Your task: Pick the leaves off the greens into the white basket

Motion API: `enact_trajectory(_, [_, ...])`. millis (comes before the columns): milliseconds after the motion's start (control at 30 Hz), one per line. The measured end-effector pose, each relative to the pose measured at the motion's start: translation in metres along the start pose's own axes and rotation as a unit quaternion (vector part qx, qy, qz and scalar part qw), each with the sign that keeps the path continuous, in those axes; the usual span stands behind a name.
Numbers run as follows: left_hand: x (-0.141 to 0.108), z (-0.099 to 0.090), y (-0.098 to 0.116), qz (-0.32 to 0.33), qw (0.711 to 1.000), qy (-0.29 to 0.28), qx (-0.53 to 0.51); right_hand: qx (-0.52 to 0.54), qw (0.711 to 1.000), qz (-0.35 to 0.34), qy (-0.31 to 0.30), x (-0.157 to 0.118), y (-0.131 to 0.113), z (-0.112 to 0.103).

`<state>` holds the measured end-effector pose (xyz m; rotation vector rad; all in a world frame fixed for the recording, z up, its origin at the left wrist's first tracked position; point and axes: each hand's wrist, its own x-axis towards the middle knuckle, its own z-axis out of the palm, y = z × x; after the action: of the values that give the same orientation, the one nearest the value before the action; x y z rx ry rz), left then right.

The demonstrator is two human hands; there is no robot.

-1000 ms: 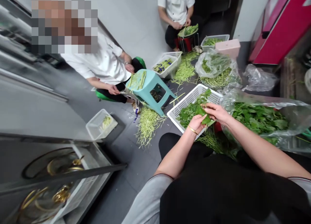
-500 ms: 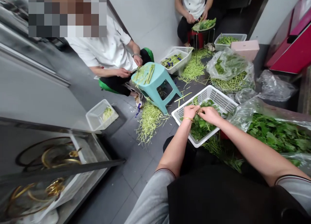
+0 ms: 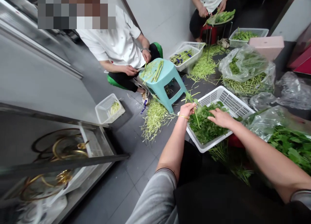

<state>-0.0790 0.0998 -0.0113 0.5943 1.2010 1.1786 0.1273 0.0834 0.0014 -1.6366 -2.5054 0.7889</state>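
My left hand (image 3: pixel 187 110) pinches a leafy green stem (image 3: pixel 189 97) above the left side of a white perforated basket (image 3: pixel 239 102). The stem's leaves rise past my fingertips, and its thin stalk hangs down over the basket. Loose leafy greens (image 3: pixel 206 130) fill the near part of that basket. Over their right side, my right hand (image 3: pixel 221 118) has its fingers stretched out and apart, close to the leaves. Whether its fingertips touch them, I cannot tell.
On my right lies a plastic bag of greens (image 3: pixel 291 144). Ahead, a turquoise stool (image 3: pixel 167 75) stands beside green peelings (image 3: pixel 156 120). Two people in white sit there trimming vegetables. A metal rack (image 3: pixel 97 167) is at the left, and another bag of stems (image 3: pixel 247 68) lies beyond the basket.
My hands were together over the basket and have parted: the left has moved left with the stem, the right has moved right and spread its fingers. The view has shifted.
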Motion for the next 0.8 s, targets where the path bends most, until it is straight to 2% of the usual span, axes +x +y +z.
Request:
enact_trajectory(100, [-0.009,0.013,-0.011,0.011,0.998,-0.060,0.004,0.147,0.988,-0.029,0.033,0.009,-0.007,-0.009])
enact_trajectory(133, [-0.011,0.018,-0.013,0.022,0.998,-0.067,-0.001,0.166,0.985,-0.033,0.039,0.008,-0.012,-0.010])
enact_trajectory(200, [-0.012,0.023,-0.014,0.036,0.998,-0.056,-0.011,0.134,0.988,-0.052,0.058,0.000,-0.023,-0.008])
enact_trajectory(300, [-0.013,0.025,-0.014,0.018,0.999,-0.043,-0.001,0.018,0.991,-0.118,0.060,-0.019,-0.032,-0.009])
enact_trajectory(367, [-0.015,0.026,-0.014,-0.007,0.997,-0.072,0.020,-0.034,0.989,-0.121,0.075,-0.027,-0.031,-0.014])
enact_trajectory(467, [-0.024,0.028,-0.015,-0.035,0.987,-0.150,0.038,-0.074,0.978,-0.121,0.152,-0.027,-0.024,-0.029])
enact_trajectory(533, [-0.032,0.030,-0.015,-0.046,0.975,-0.211,0.044,-0.097,0.972,-0.169,0.133,-0.023,-0.019,-0.038])
enact_trajectory(600, [-0.039,0.030,-0.014,-0.051,0.964,-0.255,0.055,-0.119,0.967,-0.212,0.078,-0.020,-0.015,-0.042])
enact_trajectory(667, [-0.043,0.028,-0.012,-0.045,0.960,-0.262,0.090,-0.140,0.966,-0.214,0.049,-0.020,-0.013,-0.043])
enact_trajectory(733, [-0.045,0.026,-0.009,-0.010,0.952,-0.244,0.186,-0.169,0.966,-0.191,0.036,-0.021,-0.013,-0.040])
enact_trajectory(767, [-0.046,0.024,-0.007,0.028,0.936,-0.237,0.258,-0.184,0.967,-0.176,0.029,-0.023,-0.014,-0.038])
enact_trajectory(800, [-0.047,0.023,-0.006,0.081,0.909,-0.235,0.335,-0.196,0.967,-0.164,0.015,-0.024,-0.016,-0.036])
